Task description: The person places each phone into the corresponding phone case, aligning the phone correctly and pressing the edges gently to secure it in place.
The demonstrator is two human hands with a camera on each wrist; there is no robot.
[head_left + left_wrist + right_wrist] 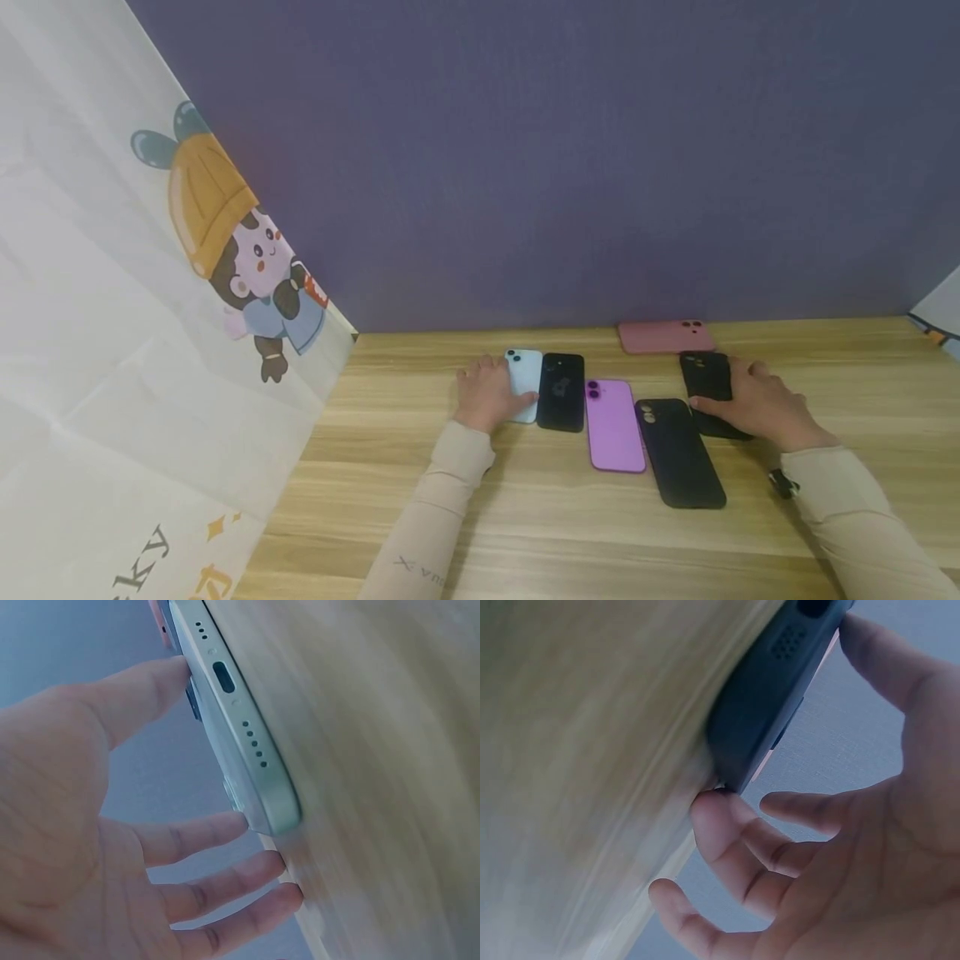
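In the head view, the left hand (483,396) rests over a light blue phone (527,375), thumb on its lower right part, fingers at its left side. The left wrist view shows nearly straight fingers touching the light blue phone (251,750). The right hand (767,406) spans a black case (707,379) at the right, thumb on its left part. Bent fingers of the right hand (832,825) meet the corner of the black case (754,712) in the right wrist view, with the thumb at its other side. Both items lie on the wooden table (525,542).
Between the hands lie a black phone (561,408), a purple phone (617,433) and another black case (682,458). A pink phone (663,337) lies sideways at the back edge, by a dark purple panel (562,167). A white sheet with a cartoon figure (262,267) is at the left.
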